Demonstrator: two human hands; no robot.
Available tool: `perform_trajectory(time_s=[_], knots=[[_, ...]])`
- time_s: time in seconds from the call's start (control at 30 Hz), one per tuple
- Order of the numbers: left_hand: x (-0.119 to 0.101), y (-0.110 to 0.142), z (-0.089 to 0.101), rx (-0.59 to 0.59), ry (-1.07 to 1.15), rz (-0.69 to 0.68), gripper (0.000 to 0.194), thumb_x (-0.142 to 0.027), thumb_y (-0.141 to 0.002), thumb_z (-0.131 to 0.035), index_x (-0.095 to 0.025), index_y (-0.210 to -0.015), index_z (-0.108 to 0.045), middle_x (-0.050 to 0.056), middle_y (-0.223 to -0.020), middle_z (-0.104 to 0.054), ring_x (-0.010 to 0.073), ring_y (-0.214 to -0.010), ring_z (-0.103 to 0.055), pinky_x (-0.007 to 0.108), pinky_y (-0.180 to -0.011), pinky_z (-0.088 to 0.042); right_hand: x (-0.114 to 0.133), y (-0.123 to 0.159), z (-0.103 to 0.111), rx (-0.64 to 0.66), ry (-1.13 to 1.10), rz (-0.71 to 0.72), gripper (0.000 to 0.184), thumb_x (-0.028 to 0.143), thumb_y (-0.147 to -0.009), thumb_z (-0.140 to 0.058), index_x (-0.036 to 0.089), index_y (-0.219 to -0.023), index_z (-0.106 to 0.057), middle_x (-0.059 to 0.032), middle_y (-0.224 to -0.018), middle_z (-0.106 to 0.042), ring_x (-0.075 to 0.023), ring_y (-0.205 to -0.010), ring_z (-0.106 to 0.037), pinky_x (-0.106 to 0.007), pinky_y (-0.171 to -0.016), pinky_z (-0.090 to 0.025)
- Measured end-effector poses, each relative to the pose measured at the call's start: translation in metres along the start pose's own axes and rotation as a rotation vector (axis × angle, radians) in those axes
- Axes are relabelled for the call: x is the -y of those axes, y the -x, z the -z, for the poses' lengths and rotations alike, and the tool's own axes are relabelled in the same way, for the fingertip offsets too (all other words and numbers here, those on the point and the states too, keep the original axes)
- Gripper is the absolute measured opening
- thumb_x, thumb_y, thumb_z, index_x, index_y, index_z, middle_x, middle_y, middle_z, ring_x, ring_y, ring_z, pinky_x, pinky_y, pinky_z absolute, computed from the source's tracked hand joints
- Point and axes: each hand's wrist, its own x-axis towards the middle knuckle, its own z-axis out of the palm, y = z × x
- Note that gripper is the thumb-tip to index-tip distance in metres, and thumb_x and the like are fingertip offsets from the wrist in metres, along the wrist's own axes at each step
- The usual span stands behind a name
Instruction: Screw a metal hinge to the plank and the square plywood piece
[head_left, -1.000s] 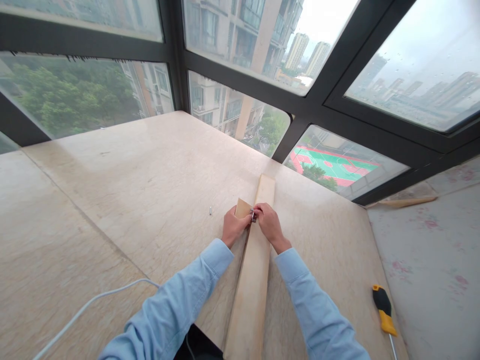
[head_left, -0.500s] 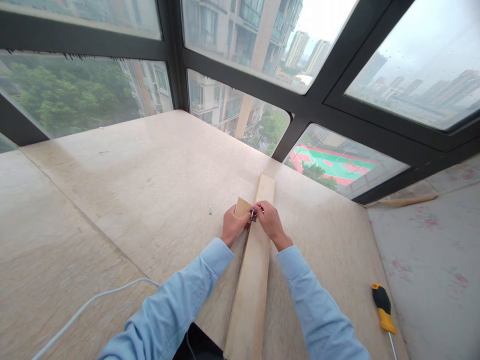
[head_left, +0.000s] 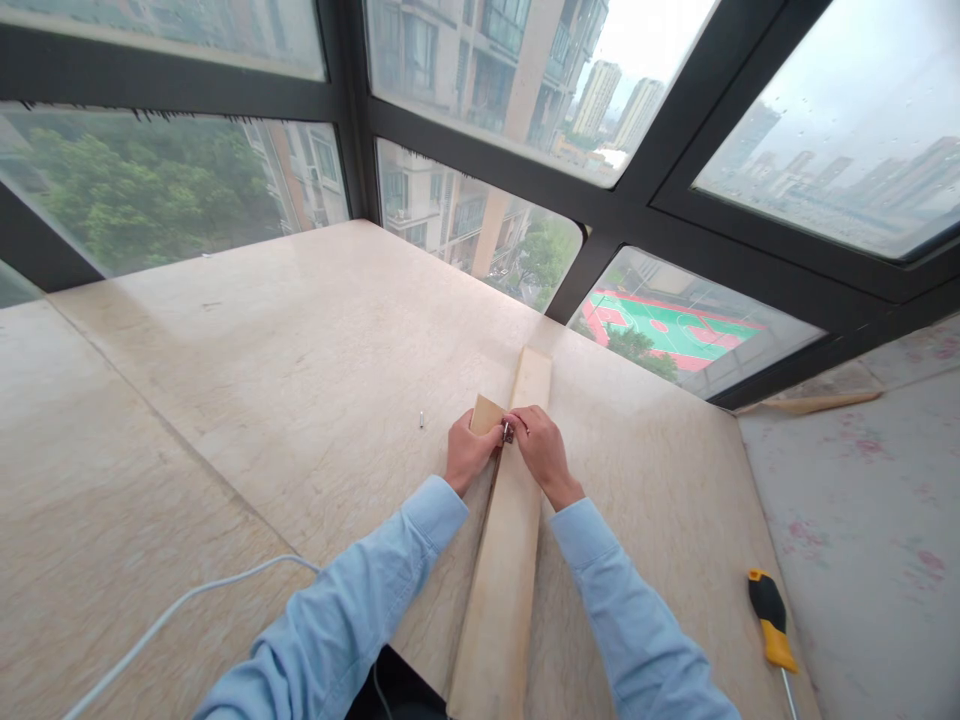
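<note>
A long pale wooden board (head_left: 501,570) lies on the stone-look surface, pointing away from me. Over its left edge, my left hand (head_left: 466,452) is closed on a small thin wooden piece (head_left: 486,414). At its thumb tip is a small dark metal fitting (head_left: 508,434), with a bright, screw-like bit showing on it. My right hand (head_left: 546,455) is closed too, its fingertips pinching at this fitting from the right above the board. Fingers cover most of the fitting, so its exact kind is unclear. A small silvery screw-like piece (head_left: 421,420) is left of my hands.
A yellow and black screwdriver (head_left: 772,620) lies at the right, near the papered wall (head_left: 862,520). A white cable (head_left: 187,598) crosses the lower left. Dark window frames (head_left: 487,175) border the far side of the stone-look surface (head_left: 300,350).
Both hands stay at the same spot on the board. The right fingers have shifted slightly around the fitting, and the view has moved a little.
</note>
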Motion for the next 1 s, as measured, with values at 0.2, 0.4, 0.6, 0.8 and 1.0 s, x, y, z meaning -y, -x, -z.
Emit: perform_trajectory(time_s=[0.2,0.4,0.6,0.8,1.0], knots=[[0.002,-0.001,0.0,-0.006,-0.003,-0.012,0.026,-0.03,-0.067,-0.069,-0.011,-0.084,-0.066,0.006,-0.078,-0.067,0.0164,-0.067,-0.06,0.023,-0.056,-0.044,-0.008,-0.003,0.003,0.112,0.006,0.108,0.024,0.018,-0.095,-0.039,0.02,-0.095,-0.063,-0.0095,-0.093,-0.063,-0.0223,-0.09,-0.058,-0.035,-0.08,-0.047],[0.003,-0.001,-0.001,0.007,-0.019,0.004,0.027,-0.032,-0.067,-0.069,-0.01,-0.085,-0.066,0.006,-0.077,-0.067,0.0163,-0.067,-0.059,0.023,-0.055,-0.044,-0.01,-0.006,0.005,0.08,-0.089,0.054,0.018,0.024,-0.089,-0.054,0.018,-0.105,-0.058,-0.0086,-0.098,-0.06,-0.0201,-0.084,-0.058,-0.034,-0.078,-0.048],[-0.001,0.0,0.0,-0.001,-0.015,-0.002,0.026,-0.031,-0.067,-0.068,-0.011,-0.082,-0.065,0.005,-0.075,-0.066,0.0159,-0.065,-0.058,0.023,-0.056,-0.043,-0.003,-0.009,0.002,0.079,0.128,-0.046,0.026,0.028,-0.094,-0.046,0.02,-0.072,-0.058,-0.0064,-0.078,-0.06,-0.0206,-0.075,-0.056,-0.033,-0.069,-0.044],[-0.002,0.0,0.001,0.008,-0.004,-0.004,0.024,-0.03,-0.066,-0.068,-0.012,-0.081,-0.064,0.004,-0.075,-0.065,0.0158,-0.067,-0.058,0.023,-0.057,-0.042,-0.006,-0.011,0.008,0.106,-0.048,0.086,0.017,0.015,-0.09,-0.046,0.02,-0.084,-0.061,-0.0076,-0.086,-0.063,-0.0218,-0.085,-0.058,-0.035,-0.077,-0.046],[0.004,-0.001,-0.001,0.009,0.052,0.017,0.022,-0.03,-0.065,-0.067,-0.013,-0.079,-0.064,0.003,-0.072,-0.064,0.0147,-0.064,-0.056,0.022,-0.054,-0.041,-0.012,-0.007,0.007,0.059,-0.158,0.144,0.018,0.014,-0.089,-0.046,0.021,-0.088,-0.062,-0.0077,-0.089,-0.063,-0.0222,-0.088,-0.058,-0.037,-0.08,-0.048]])
